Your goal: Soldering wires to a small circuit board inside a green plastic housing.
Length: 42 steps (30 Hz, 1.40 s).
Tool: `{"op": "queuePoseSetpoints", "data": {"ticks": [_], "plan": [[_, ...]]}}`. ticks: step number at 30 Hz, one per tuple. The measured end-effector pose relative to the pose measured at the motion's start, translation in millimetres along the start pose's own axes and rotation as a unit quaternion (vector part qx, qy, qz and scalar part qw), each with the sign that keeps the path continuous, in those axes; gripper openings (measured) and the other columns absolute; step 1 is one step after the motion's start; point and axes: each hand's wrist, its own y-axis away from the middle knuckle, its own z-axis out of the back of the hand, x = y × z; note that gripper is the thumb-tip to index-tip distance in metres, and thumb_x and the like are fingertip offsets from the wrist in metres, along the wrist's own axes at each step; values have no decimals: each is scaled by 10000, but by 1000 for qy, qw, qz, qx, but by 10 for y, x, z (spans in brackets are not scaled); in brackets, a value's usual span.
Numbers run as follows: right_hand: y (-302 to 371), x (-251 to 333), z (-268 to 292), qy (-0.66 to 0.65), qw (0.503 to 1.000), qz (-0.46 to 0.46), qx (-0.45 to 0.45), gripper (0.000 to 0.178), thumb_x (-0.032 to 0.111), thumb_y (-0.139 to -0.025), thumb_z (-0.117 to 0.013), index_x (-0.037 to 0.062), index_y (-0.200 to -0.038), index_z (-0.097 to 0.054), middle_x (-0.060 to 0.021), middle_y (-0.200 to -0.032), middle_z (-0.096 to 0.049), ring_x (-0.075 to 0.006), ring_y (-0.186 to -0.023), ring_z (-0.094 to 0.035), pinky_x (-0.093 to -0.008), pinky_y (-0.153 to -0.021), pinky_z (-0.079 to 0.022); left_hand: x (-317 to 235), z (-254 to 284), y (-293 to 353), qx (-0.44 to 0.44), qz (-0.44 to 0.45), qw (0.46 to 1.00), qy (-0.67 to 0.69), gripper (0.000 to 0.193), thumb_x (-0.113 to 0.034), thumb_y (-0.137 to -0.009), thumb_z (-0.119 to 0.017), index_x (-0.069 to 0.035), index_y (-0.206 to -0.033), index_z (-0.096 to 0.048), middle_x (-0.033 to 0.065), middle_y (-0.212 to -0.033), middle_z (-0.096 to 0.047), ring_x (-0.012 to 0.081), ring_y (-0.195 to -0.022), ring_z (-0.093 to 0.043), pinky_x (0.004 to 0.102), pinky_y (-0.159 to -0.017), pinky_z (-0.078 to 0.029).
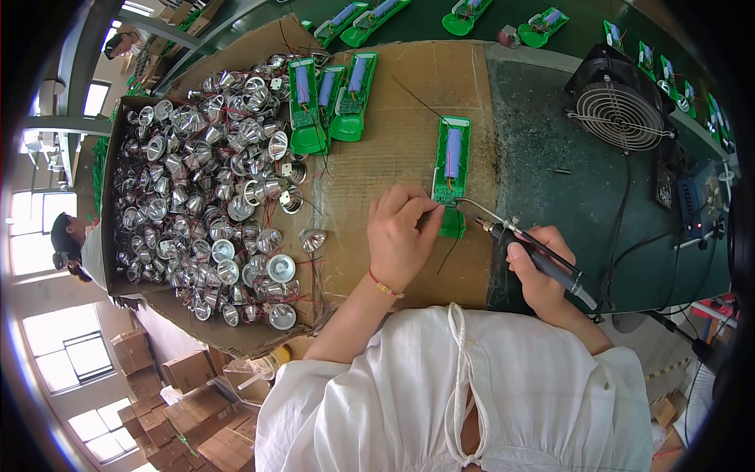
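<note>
A green plastic housing [451, 224] lies on the cardboard in front of me, with a purple cylindrical battery [453, 153] in its upper part and a green circuit board [448, 191] below that. My left hand [399, 236] is pinched closed at the board's left edge; what its fingertips hold is too small to make out. My right hand [543, 263] grips a soldering iron [543, 258], held slanting. A thin curved metal tube [481, 208] fixed to the iron reaches over the board, close to my left fingertips. Thin dark wires stick out beyond both ends of the housing.
A cardboard box [118, 197] heaped with silver reflector cups [204, 169] stands at the left. Several similar green housings [354, 102] lie beyond, and more line the far edge. A black fan [617, 110] and a blue powered unit [696, 208] with cables stand at right.
</note>
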Motion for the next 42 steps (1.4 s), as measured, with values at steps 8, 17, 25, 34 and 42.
{"op": "queuePoseSetpoints", "data": {"ticks": [8,17,25,34,42], "plan": [[10,-15,8,20,999,32,2,164,98,-812,-621,-8,-863,-506,-64,-684,-565,-96,-561,-538,-232,-521,-449,-44,-20,-10,-13,-19,998,-50,76,-78,-673,-701,-69,-701,-631,24,-746,-570,202,-677,-537,322,-658,-386],[45,-82,36,-37,998,40,-36,154,74,-822,-606,-17,-893,-503,-76,-729,-548,-103,-568,-543,-226,-515,-453,-41,-24,-17,-18,-25,998,-58,76,-89,-678,-701,-76,-691,-628,18,-738,-566,194,-672,-535,323,-660,-384],[-10,-70,56,-83,993,13,-82,167,91,-803,-640,-5,-847,-509,-64,-674,-589,-91,-572,-555,-220,-520,-443,-60,-19,-52,-8,-14,998,-62,86,-100,-673,-706,-75,-687,-625,22,-738,-566,197,-657,-540,318,-655,-393],[-147,-214,342,-108,984,3,-144,165,87,-800,-638,-7,-850,-513,-76,-661,-591,-91,-551,-556,-219,-508,-457,20,147,-207,196,129,970,-61,126,-185,-709,-668,-62,-683,-655,92,-616,-607,247,-557,-612,325,-513,-474],[-232,-249,377,-148,971,-105,-158,135,66,-800,-630,2,-856,-526,-65,-662,-592,-89,-557,-549,-231,-515,-460,347,-281,-1993,97,94,982,-135,165,-220,-739,-586,-94,-702,-686,115,-649,-633,301,-606,-619,387,-579,-496]]}}
